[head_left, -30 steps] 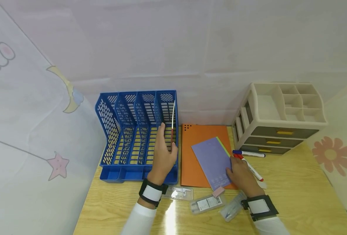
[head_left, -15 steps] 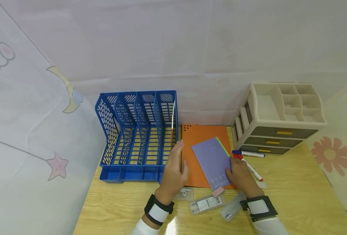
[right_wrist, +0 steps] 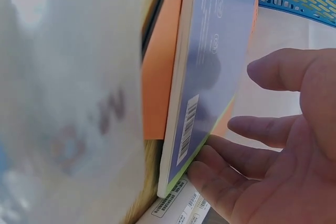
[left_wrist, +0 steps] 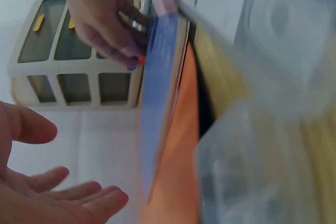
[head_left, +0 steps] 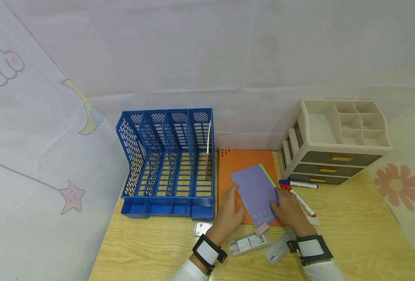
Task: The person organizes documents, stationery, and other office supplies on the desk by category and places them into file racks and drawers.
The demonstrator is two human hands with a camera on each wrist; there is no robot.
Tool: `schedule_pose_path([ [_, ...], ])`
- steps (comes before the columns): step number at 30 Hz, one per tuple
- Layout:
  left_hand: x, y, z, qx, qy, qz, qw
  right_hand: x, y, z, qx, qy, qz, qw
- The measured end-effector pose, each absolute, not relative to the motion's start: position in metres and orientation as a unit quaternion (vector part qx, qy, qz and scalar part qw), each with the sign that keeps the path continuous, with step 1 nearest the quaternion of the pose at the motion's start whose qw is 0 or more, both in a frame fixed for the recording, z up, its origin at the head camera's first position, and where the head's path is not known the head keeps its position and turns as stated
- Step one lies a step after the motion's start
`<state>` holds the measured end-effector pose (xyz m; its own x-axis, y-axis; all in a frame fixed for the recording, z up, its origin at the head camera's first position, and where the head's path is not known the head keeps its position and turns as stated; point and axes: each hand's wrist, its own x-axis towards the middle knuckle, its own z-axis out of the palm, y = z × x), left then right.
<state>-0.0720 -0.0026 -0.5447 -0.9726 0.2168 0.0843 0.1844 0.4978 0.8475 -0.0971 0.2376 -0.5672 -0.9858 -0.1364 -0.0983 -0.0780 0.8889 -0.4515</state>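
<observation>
A purple notebook (head_left: 253, 191) with a green spine strip lies slanted on a larger orange folder (head_left: 225, 168). My right hand (head_left: 289, 207) rests at the notebook's right edge. The right wrist view shows its fingertips (right_wrist: 202, 169) against the green edge, with the thumb standing apart over the cover. My left hand (head_left: 228, 214) is above the orange folder, close to the notebook's left edge, thumb spread and palm holding nothing. A pink eraser (head_left: 262, 229) sits at the notebook's lower corner, overlapping a clear plastic case (head_left: 248, 243).
On the left stands a blue file rack (head_left: 202, 212), a thin book (head_left: 208, 144) upright in its right slot. Two more clear cases (head_left: 278, 248) lie near the front. A beige drawer unit (head_left: 304, 156) stands at right, a blue-capped marker (head_left: 302, 184) and red marker (head_left: 304, 203) before it.
My left hand has moved from the rack's right slot, right and toward me, to beside the notebook. The thin book stays in the rack. My right hand has barely moved.
</observation>
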Motion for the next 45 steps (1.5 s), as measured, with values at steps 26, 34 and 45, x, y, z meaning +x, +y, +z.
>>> schedule_pose_path([
  [26, -0.081, 0.012, -0.571, 0.017, 0.784, 0.596, 0.172, -0.098, 0.249, -0.567, -0.023, 0.938, -0.336, 0.078],
  [34, -0.081, 0.011, -0.571, 0.009, 0.779, 0.601, 0.178, -0.096, 0.259, -0.558, -0.035, 0.923, -0.381, 0.033],
  [45, -0.082, 0.013, -0.570, 0.013, 0.783, 0.600, 0.166, -0.099, 0.266, -0.549, 0.001, 0.902, -0.421, 0.092],
])
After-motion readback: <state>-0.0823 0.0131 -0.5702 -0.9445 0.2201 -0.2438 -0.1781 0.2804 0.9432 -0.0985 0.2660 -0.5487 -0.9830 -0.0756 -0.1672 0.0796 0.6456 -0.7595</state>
